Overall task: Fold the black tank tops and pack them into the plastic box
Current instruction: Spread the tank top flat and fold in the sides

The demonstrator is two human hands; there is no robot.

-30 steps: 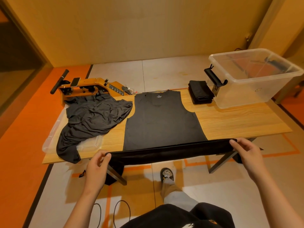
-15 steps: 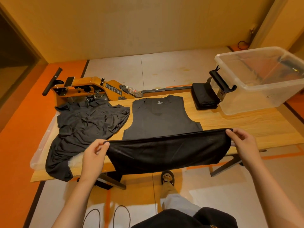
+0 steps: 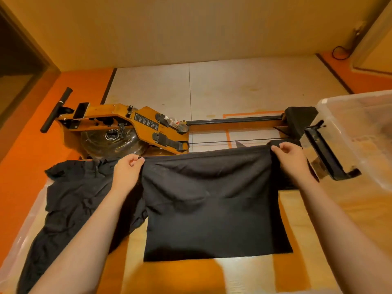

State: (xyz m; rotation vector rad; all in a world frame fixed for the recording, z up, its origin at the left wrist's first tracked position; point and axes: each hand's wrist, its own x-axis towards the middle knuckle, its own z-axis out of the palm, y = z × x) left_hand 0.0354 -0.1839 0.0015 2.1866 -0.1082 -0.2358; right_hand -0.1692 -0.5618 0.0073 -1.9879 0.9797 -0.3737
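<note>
Now left hand [image 3: 127, 168], right hand [image 3: 290, 158]: grips pinching edge of one tank top [image 3: 212, 209]; one crumpled pile [image 3: 72, 198]; one plastic box [image 3: 360, 128].

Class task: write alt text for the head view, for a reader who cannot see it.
The left hand and right hand pinch the far edge of a black tank top folded over on a wooden table. A black pile lies left, a clear box right.

A home gym room by the look of it: wooden rowing machine [image 3: 127, 128] on the orange-bordered floor [image 3: 31, 162], plain yellow walls [image 3: 191, 28].
</note>
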